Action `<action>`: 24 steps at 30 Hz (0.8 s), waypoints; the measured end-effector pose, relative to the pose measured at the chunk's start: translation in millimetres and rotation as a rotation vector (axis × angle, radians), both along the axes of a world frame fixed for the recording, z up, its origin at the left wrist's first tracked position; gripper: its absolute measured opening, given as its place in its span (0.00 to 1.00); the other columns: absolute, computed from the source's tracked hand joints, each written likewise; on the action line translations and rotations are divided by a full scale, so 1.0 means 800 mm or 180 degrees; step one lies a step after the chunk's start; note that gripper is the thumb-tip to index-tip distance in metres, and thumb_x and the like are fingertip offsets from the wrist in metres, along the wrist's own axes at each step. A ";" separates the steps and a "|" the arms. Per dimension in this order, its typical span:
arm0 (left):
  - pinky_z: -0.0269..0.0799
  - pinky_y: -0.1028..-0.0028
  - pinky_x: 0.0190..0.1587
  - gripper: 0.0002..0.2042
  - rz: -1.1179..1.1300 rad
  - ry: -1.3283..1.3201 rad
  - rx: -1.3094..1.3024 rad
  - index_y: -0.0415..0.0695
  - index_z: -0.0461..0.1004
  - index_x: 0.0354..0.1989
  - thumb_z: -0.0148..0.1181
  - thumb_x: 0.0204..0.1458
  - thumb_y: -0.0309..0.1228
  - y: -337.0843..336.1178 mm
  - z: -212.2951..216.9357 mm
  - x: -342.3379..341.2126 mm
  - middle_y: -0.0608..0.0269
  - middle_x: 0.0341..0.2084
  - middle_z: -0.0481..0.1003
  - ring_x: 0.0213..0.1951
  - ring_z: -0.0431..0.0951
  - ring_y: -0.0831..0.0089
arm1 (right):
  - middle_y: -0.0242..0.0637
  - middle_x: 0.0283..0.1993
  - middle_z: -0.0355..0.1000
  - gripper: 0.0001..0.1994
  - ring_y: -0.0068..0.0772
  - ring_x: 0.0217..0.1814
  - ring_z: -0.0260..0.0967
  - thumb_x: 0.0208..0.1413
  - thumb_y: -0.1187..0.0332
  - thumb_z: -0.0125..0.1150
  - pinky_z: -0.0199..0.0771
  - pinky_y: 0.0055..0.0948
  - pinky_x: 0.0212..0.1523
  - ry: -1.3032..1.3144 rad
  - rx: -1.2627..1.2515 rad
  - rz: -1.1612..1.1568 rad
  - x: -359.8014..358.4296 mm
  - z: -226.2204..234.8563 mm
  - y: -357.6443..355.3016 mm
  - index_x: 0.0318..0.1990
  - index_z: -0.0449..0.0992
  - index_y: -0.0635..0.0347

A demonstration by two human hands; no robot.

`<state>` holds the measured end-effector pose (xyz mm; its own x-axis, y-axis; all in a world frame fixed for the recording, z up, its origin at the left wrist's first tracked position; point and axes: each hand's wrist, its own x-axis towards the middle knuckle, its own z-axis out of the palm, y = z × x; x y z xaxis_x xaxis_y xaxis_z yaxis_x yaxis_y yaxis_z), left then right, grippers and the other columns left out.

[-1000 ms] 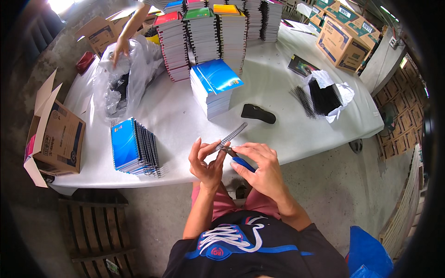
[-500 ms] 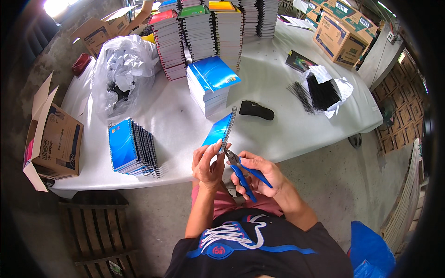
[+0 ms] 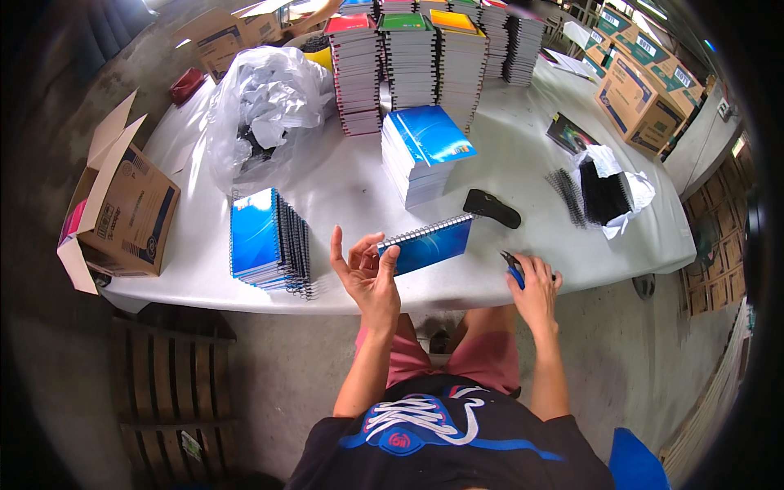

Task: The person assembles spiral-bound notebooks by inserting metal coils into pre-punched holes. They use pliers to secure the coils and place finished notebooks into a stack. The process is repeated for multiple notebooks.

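My left hand (image 3: 371, 282) pinches the left end of a blue spiral notebook (image 3: 437, 245) between thumb and fingers, with its index finger raised. The notebook is tilted above the table's near edge, its wire coil along the upper side. My right hand (image 3: 536, 294) rests at the table edge, fingers curled over blue-handled cutting pliers (image 3: 514, 269), whose jaws point away from me. Left of the notebook stands a pile of coil-bound blue notebooks (image 3: 265, 241). Beyond it is a stack of blue-covered pages (image 3: 425, 155) without a visible coil.
A black pouch-like item (image 3: 492, 207) lies behind the pliers. Black coils (image 3: 604, 192) sit in white wrapping at the right. Tall notebook stacks (image 3: 412, 69), a plastic bag (image 3: 269, 114) and open cartons (image 3: 126, 204) occupy the back and left. Another person's arm (image 3: 314, 18) shows behind.
My right hand has moved right, away from the notebook, and lowered the pliers to the table. The notebook has turned in my left hand, from steeply angled to nearly crosswise. The view has shifted.
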<state>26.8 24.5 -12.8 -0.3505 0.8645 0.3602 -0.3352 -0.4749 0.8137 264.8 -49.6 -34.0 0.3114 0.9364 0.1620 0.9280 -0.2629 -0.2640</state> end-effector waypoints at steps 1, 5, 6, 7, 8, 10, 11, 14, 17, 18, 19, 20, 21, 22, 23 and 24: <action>0.68 0.87 0.34 0.36 -0.0051 -0.0084 -0.0065 0.47 0.49 0.64 0.62 0.48 0.21 -0.001 0.001 0.000 0.62 0.37 0.71 0.34 0.70 0.84 | 0.36 0.51 0.66 0.21 0.38 0.57 0.60 0.50 0.57 0.59 0.43 0.60 0.60 -0.0116 0.0090 -0.0014 0.006 -0.006 0.003 0.52 0.69 0.48; 0.70 0.85 0.37 0.33 -0.0095 -0.0372 -0.0130 0.46 0.50 0.63 0.60 0.51 0.22 -0.005 0.002 -0.007 0.65 0.34 0.69 0.33 0.70 0.84 | 0.39 0.56 0.63 0.25 0.37 0.63 0.56 0.53 0.53 0.58 0.42 0.51 0.64 0.0620 0.0462 0.0370 -0.013 0.010 0.022 0.56 0.67 0.52; 0.71 0.85 0.37 0.32 -0.0075 -0.0432 -0.0096 0.46 0.50 0.63 0.59 0.52 0.23 -0.006 0.003 -0.010 0.66 0.34 0.69 0.33 0.70 0.83 | 0.41 0.56 0.62 0.25 0.37 0.63 0.55 0.53 0.53 0.57 0.44 0.47 0.64 0.1442 0.0687 0.0678 -0.025 0.019 0.029 0.56 0.66 0.54; 0.71 0.85 0.37 0.31 -0.0097 -0.0499 -0.0073 0.46 0.50 0.63 0.58 0.52 0.23 -0.007 0.003 -0.012 0.65 0.34 0.69 0.34 0.70 0.83 | 0.42 0.56 0.62 0.25 0.37 0.64 0.55 0.54 0.53 0.57 0.46 0.44 0.64 0.2261 0.0894 0.0973 -0.038 0.023 0.035 0.56 0.66 0.55; 0.71 0.85 0.37 0.30 -0.0124 -0.0564 -0.0048 0.46 0.51 0.63 0.57 0.53 0.24 -0.008 0.004 -0.013 0.65 0.34 0.69 0.34 0.70 0.83 | 0.42 0.55 0.64 0.23 0.33 0.61 0.58 0.56 0.59 0.58 0.54 0.33 0.61 0.2931 0.0963 0.1150 -0.055 0.018 0.041 0.55 0.66 0.61; 0.71 0.80 0.39 0.27 -0.0102 -0.0521 -0.0030 0.45 0.52 0.63 0.54 0.56 0.25 -0.014 0.013 -0.017 0.64 0.35 0.69 0.36 0.71 0.80 | 0.40 0.52 0.67 0.20 0.30 0.57 0.62 0.55 0.65 0.60 0.60 0.29 0.57 0.4379 0.0803 0.1387 -0.085 0.019 0.050 0.53 0.66 0.62; 0.71 0.78 0.41 0.27 -0.0003 -0.0279 -0.0017 0.44 0.52 0.63 0.54 0.56 0.25 -0.018 0.020 -0.022 0.64 0.35 0.69 0.37 0.71 0.79 | 0.39 0.51 0.68 0.19 0.28 0.55 0.65 0.54 0.68 0.60 0.63 0.27 0.55 0.5105 0.0677 0.1497 -0.101 0.022 0.055 0.53 0.66 0.62; 0.68 0.73 0.46 0.22 0.0440 0.0499 0.0182 0.41 0.59 0.58 0.55 0.55 0.24 -0.028 0.029 -0.047 0.62 0.35 0.71 0.41 0.73 0.73 | 0.34 0.41 0.73 0.16 0.23 0.40 0.72 0.52 0.75 0.61 0.74 0.23 0.44 0.5670 0.0870 0.1387 -0.137 0.048 0.072 0.48 0.67 0.63; 0.67 0.74 0.44 0.19 0.0995 0.1952 0.0530 0.40 0.63 0.54 0.57 0.53 0.23 -0.040 0.048 -0.091 0.58 0.35 0.74 0.40 0.73 0.73 | 0.34 0.38 0.73 0.17 0.23 0.35 0.73 0.50 0.76 0.62 0.77 0.26 0.39 0.5974 0.0890 0.1250 -0.166 0.075 0.100 0.48 0.68 0.61; 0.70 0.73 0.37 0.16 0.1249 0.1815 0.0608 0.39 0.69 0.47 0.60 0.48 0.18 -0.041 0.060 -0.101 0.55 0.33 0.76 0.34 0.75 0.67 | 0.34 0.38 0.73 0.17 0.24 0.35 0.73 0.50 0.76 0.63 0.77 0.25 0.38 0.5958 0.0818 0.1242 -0.179 0.084 0.112 0.48 0.68 0.61; 0.69 0.73 0.38 0.16 0.1458 0.1980 0.0629 0.39 0.69 0.47 0.60 0.48 0.18 -0.043 0.066 -0.116 0.56 0.34 0.76 0.35 0.75 0.67 | 0.34 0.38 0.73 0.18 0.24 0.36 0.73 0.50 0.75 0.63 0.77 0.25 0.37 0.5948 0.0744 0.1240 -0.194 0.093 0.125 0.49 0.67 0.61; 0.69 0.73 0.39 0.16 0.1802 0.2074 0.0620 0.38 0.69 0.47 0.60 0.48 0.18 -0.044 0.070 -0.132 0.56 0.34 0.75 0.36 0.75 0.67 | 0.34 0.37 0.73 0.19 0.23 0.35 0.72 0.48 0.73 0.65 0.76 0.24 0.33 0.5965 0.0728 0.1422 -0.211 0.103 0.138 0.49 0.69 0.61; 0.68 0.72 0.40 0.16 0.2122 0.2156 0.0627 0.38 0.68 0.46 0.59 0.48 0.18 -0.043 0.075 -0.146 0.56 0.34 0.75 0.37 0.75 0.66 | 0.34 0.37 0.74 0.19 0.23 0.35 0.72 0.48 0.73 0.66 0.76 0.24 0.33 0.5829 0.0654 0.1552 -0.228 0.112 0.154 0.48 0.69 0.61; 0.66 0.71 0.43 0.16 0.2338 0.2044 0.0486 0.39 0.68 0.46 0.60 0.48 0.20 -0.044 0.075 -0.160 0.55 0.38 0.75 0.42 0.73 0.67 | 0.34 0.37 0.74 0.19 0.23 0.34 0.72 0.48 0.72 0.66 0.76 0.24 0.33 0.5691 0.0582 0.1677 -0.245 0.122 0.171 0.48 0.70 0.61; 0.64 0.71 0.46 0.17 0.2365 0.1685 0.0312 0.39 0.67 0.49 0.59 0.50 0.23 -0.044 0.076 -0.173 0.55 0.45 0.72 0.48 0.70 0.68 | 0.34 0.36 0.74 0.19 0.23 0.34 0.72 0.47 0.71 0.67 0.76 0.24 0.33 0.5556 0.0523 0.1801 -0.263 0.132 0.186 0.47 0.71 0.61; 0.63 0.72 0.47 0.17 0.2327 0.1372 0.0169 0.39 0.66 0.50 0.58 0.51 0.24 -0.041 0.077 -0.185 0.55 0.47 0.71 0.50 0.69 0.68 | 0.35 0.36 0.74 0.19 0.23 0.34 0.72 0.47 0.71 0.68 0.76 0.24 0.33 0.5575 0.0370 0.1887 -0.283 0.139 0.200 0.47 0.72 0.61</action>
<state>-121.0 -8.3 48.7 -0.6372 0.4521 0.6241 0.4049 -0.4927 0.7703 38.4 110.5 77.2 -0.1505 0.9813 0.1199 -0.4391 0.0423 -0.8974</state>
